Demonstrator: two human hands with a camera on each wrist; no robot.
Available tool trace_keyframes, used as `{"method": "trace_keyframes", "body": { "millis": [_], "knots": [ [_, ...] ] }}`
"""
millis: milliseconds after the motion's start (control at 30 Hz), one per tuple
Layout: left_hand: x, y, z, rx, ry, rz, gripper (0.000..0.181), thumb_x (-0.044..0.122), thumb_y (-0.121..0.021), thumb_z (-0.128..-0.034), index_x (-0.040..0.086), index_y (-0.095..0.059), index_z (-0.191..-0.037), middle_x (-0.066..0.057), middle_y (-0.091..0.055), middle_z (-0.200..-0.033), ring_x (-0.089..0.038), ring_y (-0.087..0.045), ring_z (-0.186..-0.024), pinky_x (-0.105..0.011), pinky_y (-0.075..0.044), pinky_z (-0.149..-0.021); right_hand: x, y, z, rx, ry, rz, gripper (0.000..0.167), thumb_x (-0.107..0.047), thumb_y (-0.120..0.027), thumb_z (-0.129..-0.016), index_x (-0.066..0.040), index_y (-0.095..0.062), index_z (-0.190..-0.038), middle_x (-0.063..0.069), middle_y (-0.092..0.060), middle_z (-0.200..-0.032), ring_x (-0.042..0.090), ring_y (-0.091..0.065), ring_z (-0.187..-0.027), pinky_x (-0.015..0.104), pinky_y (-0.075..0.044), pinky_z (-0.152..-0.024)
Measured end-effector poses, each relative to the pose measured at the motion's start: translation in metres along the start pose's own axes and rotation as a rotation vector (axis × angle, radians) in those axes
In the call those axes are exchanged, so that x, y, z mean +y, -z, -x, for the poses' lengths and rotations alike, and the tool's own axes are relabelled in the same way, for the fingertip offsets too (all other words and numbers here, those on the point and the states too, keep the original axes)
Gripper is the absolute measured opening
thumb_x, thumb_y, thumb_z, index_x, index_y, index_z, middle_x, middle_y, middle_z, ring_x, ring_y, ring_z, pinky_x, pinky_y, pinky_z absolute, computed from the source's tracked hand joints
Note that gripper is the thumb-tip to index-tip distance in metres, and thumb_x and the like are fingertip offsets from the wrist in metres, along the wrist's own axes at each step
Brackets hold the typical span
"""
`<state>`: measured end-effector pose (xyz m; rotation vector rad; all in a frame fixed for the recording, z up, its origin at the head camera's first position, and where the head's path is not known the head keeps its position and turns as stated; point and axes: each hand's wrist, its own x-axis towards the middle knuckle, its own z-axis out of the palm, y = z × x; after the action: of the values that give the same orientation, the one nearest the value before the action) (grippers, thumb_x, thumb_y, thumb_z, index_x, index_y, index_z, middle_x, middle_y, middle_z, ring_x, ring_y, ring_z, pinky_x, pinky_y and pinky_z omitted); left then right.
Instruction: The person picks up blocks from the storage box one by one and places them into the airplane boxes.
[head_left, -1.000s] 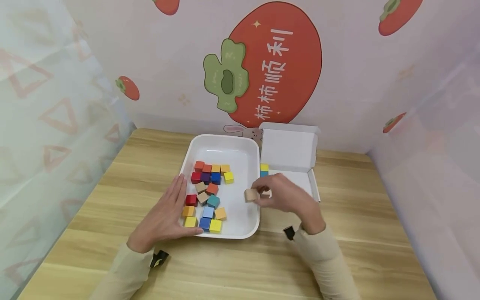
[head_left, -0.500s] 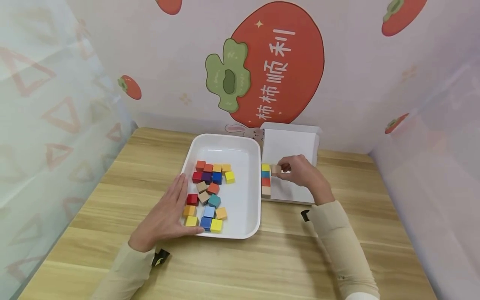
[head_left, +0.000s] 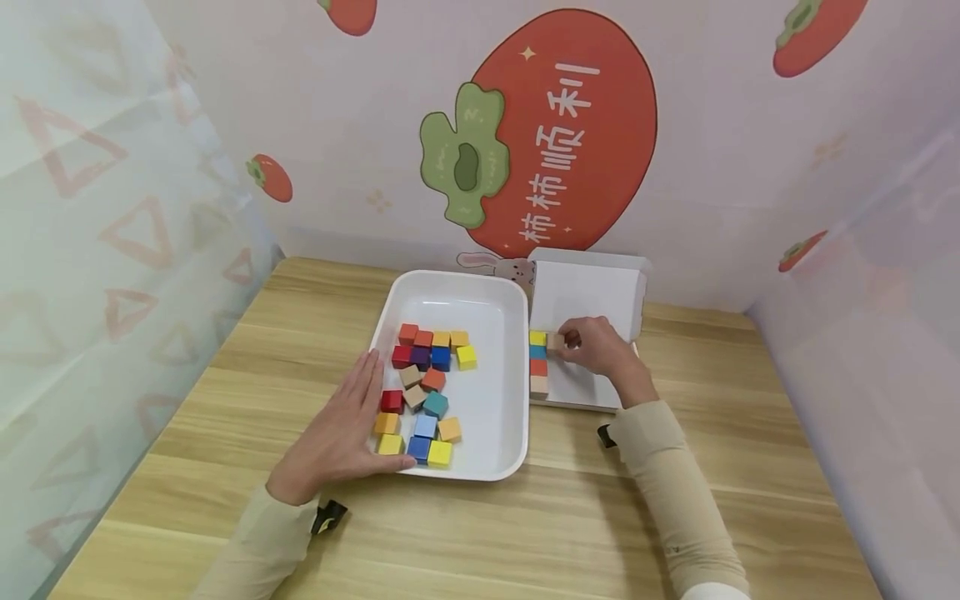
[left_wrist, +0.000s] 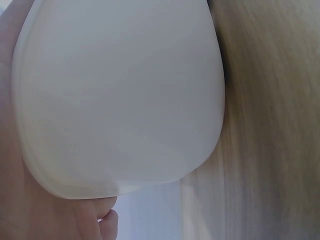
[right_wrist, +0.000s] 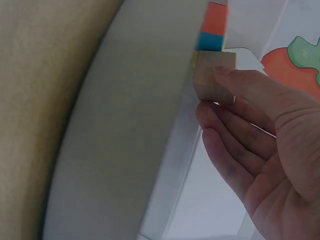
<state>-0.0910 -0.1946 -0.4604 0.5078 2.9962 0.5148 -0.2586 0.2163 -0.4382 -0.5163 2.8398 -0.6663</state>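
Note:
My right hand (head_left: 600, 348) pinches a plain wooden cube (head_left: 556, 345) inside the open white box (head_left: 581, 387). The cube is beside a column of cubes along the box's left side: yellow (head_left: 537, 338), teal, red and plain wood (head_left: 538, 386). In the right wrist view, thumb and fingers of the hand (right_wrist: 270, 135) hold the wooden cube (right_wrist: 212, 77). My left hand (head_left: 337, 429) rests with fingers extended on the left rim and near corner of the white tray (head_left: 521, 400); the left wrist view shows the tray's outer wall (left_wrist: 120, 95) against the palm.
Inside the tray, several coloured and plain cubes lie mostly on its left side, among them a teal cube (head_left: 436, 405) and a yellow one (head_left: 467, 357). The box's raised lid (head_left: 585, 292) leans near the back wall. Tray and box stand side by side.
My right hand has carried the wooden cube from above the tray's right rim into the box, beside the column. The left hand stays at the tray; the head view has shifted slightly.

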Motion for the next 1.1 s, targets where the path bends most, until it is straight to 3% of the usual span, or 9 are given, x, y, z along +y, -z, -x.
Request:
{"method": "trace_keyframes", "body": {
  "millis": [200, 767, 933, 1100],
  "knots": [
    [0.0, -0.002, 0.0, 0.002, -0.008, 0.007, 0.144, 0.088, -0.068, -0.0725, 0.002, -0.005, -0.169, -0.017, -0.001, -0.179, -0.039, -0.005, -0.166, -0.062, -0.023, -0.131, 0.007, -0.012, -0.002, 0.005, -0.011, 0.001, 0.024, -0.014, -0.078, -0.094, -0.004, -0.078, -0.115, 0.012, -0.078, -0.106, 0.024, -0.069, -0.095, 0.045, -0.062, -0.09],
    [0.002, -0.002, 0.003, -0.008, 0.005, 0.0, 0.143, 0.087, -0.068, -0.0737, 0.001, -0.005, -0.169, -0.017, -0.001, -0.179, -0.04, -0.006, -0.166, -0.061, -0.023, -0.131, 0.007, -0.022, 0.0, 0.137, -0.007, -0.021, 0.023, -0.01, -0.081, -0.091, 0.0, -0.077, -0.111, 0.016, -0.08, -0.105, 0.028, -0.075, -0.097, 0.046, -0.064, -0.089],
    [0.003, 0.0, 0.0, -0.009, 0.008, -0.007, 0.142, 0.087, -0.067, -0.0736, 0.001, -0.006, -0.169, -0.017, -0.001, -0.179, -0.04, -0.005, -0.166, -0.061, -0.023, -0.131, -0.003, -0.011, 0.003, 0.145, 0.002, -0.002, 0.033, -0.018, -0.083, -0.092, 0.001, -0.075, -0.118, 0.018, -0.079, -0.111, 0.031, -0.075, -0.102, 0.049, -0.064, -0.091],
    [0.003, 0.003, 0.0, -0.011, 0.002, -0.008, 0.142, 0.087, -0.068, -0.0738, 0.0, -0.006, -0.169, -0.017, -0.001, -0.179, -0.04, -0.005, -0.166, -0.061, -0.023, -0.131, -0.027, 0.002, 0.011, 0.144, 0.033, -0.022, 0.04, -0.017, -0.082, -0.093, 0.001, -0.071, -0.128, 0.019, -0.077, -0.12, 0.034, -0.074, -0.11, 0.05, -0.063, -0.095]
  ]
}}
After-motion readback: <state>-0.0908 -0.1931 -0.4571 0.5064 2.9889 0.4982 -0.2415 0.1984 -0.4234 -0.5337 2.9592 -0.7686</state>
